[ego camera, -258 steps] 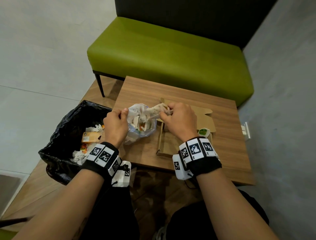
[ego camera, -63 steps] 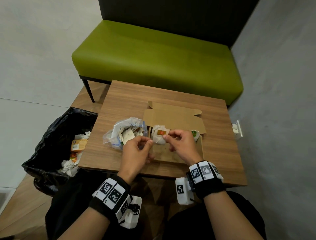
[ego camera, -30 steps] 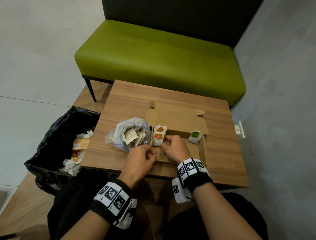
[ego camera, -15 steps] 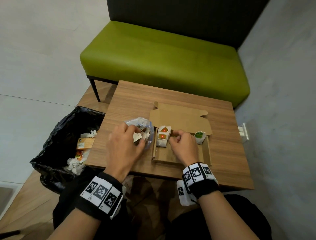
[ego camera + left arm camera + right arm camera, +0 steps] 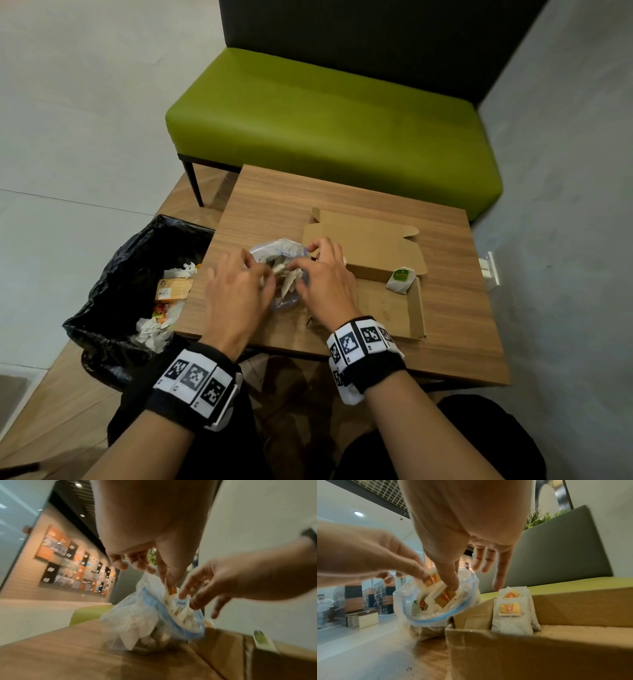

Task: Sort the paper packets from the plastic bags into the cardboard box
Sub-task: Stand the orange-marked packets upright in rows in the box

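Fingertips of both hands are in the mouth of the clear plastic bag [image 5: 279, 267], which stands on the wooden table [image 5: 455, 329] touching the left wall of the cardboard box [image 5: 416, 308], at about 9 o'clock from it. The left hand [image 5: 236, 291] has its index finger and thumb down among the paper packets [image 5: 442, 596] near the bag's 9 o'clock rim, apparently pinching one, though the blur leaves the grip uncertain; its other fingers are loosely spread. The right hand [image 5: 325, 281] presses its thumb onto an orange-labelled packet inside the bag while the remaining fingers hang straight and apart above the box edge, so no closed grip shows there.

Two orange-labelled packets [image 5: 511, 609] already stand upright against the box's back wall at its 9 o'clock end, and a green-labelled packet [image 5: 400, 279] leans at the 3 o'clock end.

The likely trouble lies in the bag itself: it is light, soft and unanchored, so pulling a packet upward could drag the whole bag along or tip it, spilling packets onto the table or over the 9 o'clock edge toward the black bin bag [image 5: 137, 274] on the floor. Strings and tags may also tangle, bringing up several packets at once. A sweeping right hand could topple the upright packets.
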`<state>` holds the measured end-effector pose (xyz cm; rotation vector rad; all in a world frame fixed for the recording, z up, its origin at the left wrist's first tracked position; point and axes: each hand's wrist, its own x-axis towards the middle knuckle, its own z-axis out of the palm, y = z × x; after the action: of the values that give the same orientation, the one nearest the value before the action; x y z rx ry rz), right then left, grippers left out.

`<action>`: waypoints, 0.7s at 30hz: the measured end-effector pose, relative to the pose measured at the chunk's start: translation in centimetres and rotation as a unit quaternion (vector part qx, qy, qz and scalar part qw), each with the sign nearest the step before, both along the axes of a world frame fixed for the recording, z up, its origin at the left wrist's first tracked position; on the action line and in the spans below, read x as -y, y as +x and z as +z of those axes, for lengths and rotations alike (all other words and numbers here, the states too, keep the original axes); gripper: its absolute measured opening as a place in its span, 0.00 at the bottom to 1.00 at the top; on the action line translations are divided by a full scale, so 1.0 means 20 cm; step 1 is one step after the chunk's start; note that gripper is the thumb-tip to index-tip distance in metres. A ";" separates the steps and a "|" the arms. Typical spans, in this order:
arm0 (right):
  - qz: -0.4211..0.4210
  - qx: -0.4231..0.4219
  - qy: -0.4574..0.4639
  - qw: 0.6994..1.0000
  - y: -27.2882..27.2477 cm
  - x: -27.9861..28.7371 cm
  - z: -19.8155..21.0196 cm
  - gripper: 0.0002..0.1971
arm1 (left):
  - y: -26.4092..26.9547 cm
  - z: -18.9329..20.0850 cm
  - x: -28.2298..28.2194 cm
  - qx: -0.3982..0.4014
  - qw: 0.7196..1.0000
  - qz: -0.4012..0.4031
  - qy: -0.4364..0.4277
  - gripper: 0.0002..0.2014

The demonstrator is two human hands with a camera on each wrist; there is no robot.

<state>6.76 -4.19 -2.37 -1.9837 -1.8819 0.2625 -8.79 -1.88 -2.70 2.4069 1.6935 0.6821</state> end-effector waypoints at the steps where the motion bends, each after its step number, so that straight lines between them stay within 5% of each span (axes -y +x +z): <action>1: -0.007 -0.004 -0.009 1.000 0.00 -0.01 0.00 0.12 | -0.01 0.02 -0.02 0.042 0.999 0.002 -0.012 0.05; 5: -0.020 -0.044 -0.014 0.999 0.00 -0.01 0.00 0.11 | -0.08 0.10 -0.09 0.228 0.969 0.019 -0.094 0.05; 8: -0.043 -0.150 0.036 0.987 0.01 -0.01 0.04 0.12 | -0.10 0.15 -0.13 0.320 0.938 -0.007 -0.134 0.06; 12: -0.007 -0.323 0.067 0.944 0.02 0.02 0.14 0.16 | -0.10 0.17 -0.13 0.314 0.931 -0.059 -0.177 0.04; 16: 0.026 -0.308 0.019 0.951 0.03 0.03 0.16 0.07 | -0.07 0.16 -0.10 0.272 0.939 -0.105 -0.183 0.04; 21: 0.004 -0.383 -0.044 0.923 0.10 0.08 0.12 0.10 | 0.00 0.16 -0.03 0.293 0.927 -0.126 -0.195 0.03</action>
<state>8.85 -5.88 0.04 -1.5735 -1.3710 0.9783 -8.72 -1.29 0.56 1.8445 1.1235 0.8226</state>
